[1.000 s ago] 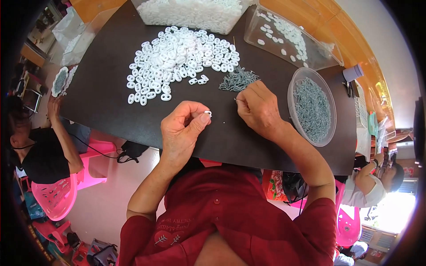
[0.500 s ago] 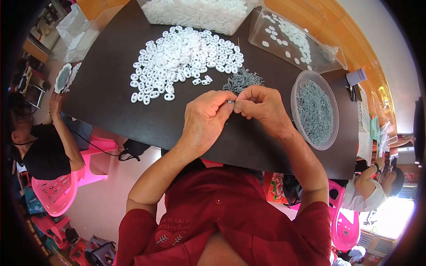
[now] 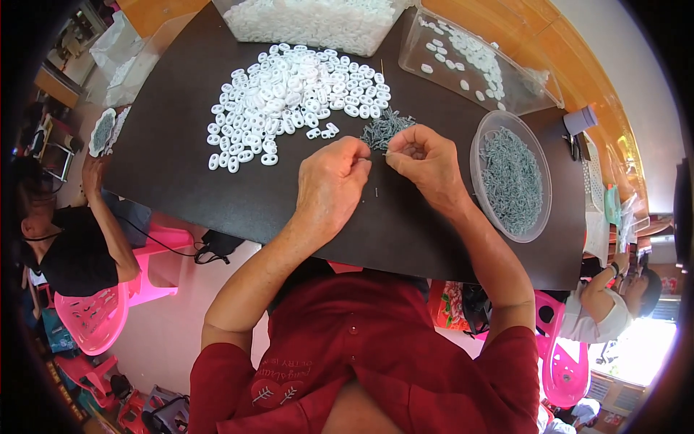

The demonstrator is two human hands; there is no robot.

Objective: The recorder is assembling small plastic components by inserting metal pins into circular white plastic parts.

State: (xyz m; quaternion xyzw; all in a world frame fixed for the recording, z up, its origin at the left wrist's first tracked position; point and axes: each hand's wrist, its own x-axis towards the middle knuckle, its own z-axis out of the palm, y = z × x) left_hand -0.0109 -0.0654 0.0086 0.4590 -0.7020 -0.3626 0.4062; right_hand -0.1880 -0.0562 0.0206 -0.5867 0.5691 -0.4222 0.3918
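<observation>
My left hand (image 3: 331,184) hovers over the dark table with thumb and fingers pressed together; whatever it may hold is hidden. To its right, at the near edge of a small pile of grey screws (image 3: 385,129), is my right hand (image 3: 428,168). Its thumb and forefinger pinch together, and anything between them is too small to name. A single screw (image 3: 376,192) lies on the table below the gap between the hands. Beyond my left hand are a few loose white pieces (image 3: 322,132) and a large heap of white oval parts with holes (image 3: 278,94).
A round clear tub of screws (image 3: 547,195) stands at the right. At the back are a clear bin of white parts (image 3: 369,45) and a shallow clear tray (image 3: 463,90). A grey-lilac cup (image 3: 580,124) stands far right. Another person's arm (image 3: 108,217) rests at the left table edge.
My hands, together over a small part half a second ago, have come apart. The right hand is now nearer the screw pile; the left has drawn slightly left.
</observation>
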